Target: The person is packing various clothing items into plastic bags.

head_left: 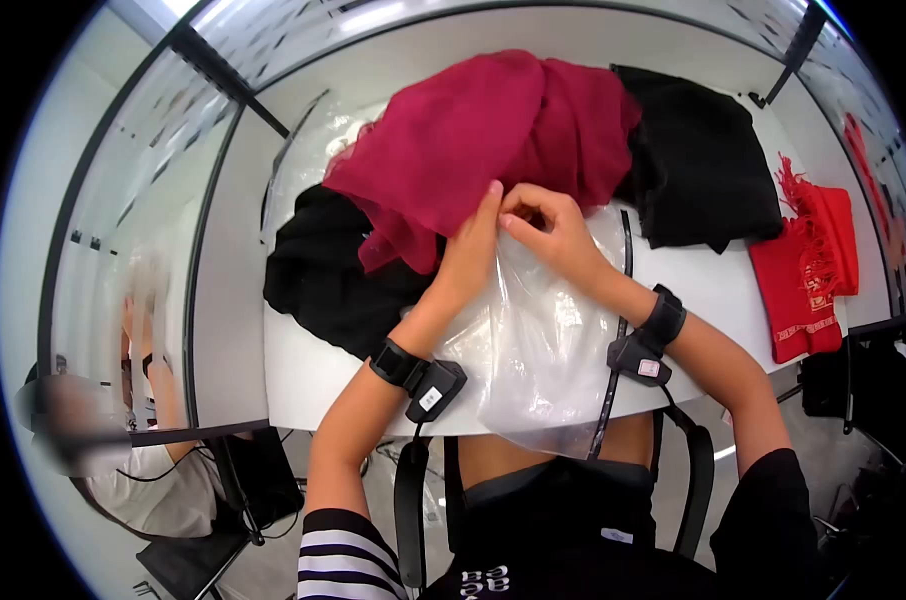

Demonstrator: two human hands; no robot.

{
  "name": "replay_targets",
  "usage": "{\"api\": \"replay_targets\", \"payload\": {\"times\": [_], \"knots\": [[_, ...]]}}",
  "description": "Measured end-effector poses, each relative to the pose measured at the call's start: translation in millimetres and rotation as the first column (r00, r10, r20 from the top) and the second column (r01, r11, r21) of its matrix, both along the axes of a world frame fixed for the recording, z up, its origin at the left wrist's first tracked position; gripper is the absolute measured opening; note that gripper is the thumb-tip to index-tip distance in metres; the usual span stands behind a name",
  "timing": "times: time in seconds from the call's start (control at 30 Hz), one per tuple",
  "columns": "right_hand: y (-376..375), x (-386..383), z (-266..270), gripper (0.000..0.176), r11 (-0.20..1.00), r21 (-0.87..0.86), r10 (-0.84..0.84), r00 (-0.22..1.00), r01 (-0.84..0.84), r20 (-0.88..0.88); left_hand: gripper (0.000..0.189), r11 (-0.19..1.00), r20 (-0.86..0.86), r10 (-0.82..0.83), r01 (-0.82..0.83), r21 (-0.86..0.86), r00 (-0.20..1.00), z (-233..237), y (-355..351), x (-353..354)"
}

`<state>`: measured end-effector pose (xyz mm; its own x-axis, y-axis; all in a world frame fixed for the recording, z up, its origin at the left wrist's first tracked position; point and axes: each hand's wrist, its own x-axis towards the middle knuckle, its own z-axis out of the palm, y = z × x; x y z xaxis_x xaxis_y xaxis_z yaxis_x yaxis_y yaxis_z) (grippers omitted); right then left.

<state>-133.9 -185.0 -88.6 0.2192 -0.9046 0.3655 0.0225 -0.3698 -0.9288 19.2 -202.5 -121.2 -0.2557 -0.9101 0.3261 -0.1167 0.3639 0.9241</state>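
Note:
A clear plastic bag (545,350) with a black strip along its right side lies over the front of the white table and hangs past the edge. At its upper end, my left hand (471,245) and my right hand (558,235) are close together, fingers closed on the plastic. The left fingertips are partly hidden. Just beyond them is a heap of sheer dark-red fabric (473,125), its lower edge beside my left hand. Black fabric (338,265) lies bunched left of my left wrist.
Folded black cloth (698,150) lies at the back right. A red fringed scarf (803,275) rests near the table's right edge. More clear plastic (348,125) shows at the back left. Low partitions surround the white table (308,375). Another person (158,490) sits beyond the left partition.

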Motion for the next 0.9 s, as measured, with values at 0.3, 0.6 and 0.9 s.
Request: {"api": "replay_targets", "payload": {"times": [0.3, 0.6, 0.9], "knots": [[-6, -10, 0, 0.011, 0.982, -0.14, -0.136, 0.988, 0.125, -0.073, 0.029, 0.973, -0.128, 0.085, -0.055, 0.226, 0.988, 30, 16, -10], [-8, -19, 1, 0.013, 0.981, -0.111, -0.162, 0.986, 0.157, -0.033, 0.022, 0.98, -0.097, 0.058, -0.038, 0.195, 0.994, 30, 12, -10], [-4, -19, 2, 0.017, 0.995, -0.081, -0.054, 0.998, 0.052, -0.025, 0.021, 0.973, -0.149, -0.017, 0.051, 0.227, 0.989, 36, 13, -7]]}}
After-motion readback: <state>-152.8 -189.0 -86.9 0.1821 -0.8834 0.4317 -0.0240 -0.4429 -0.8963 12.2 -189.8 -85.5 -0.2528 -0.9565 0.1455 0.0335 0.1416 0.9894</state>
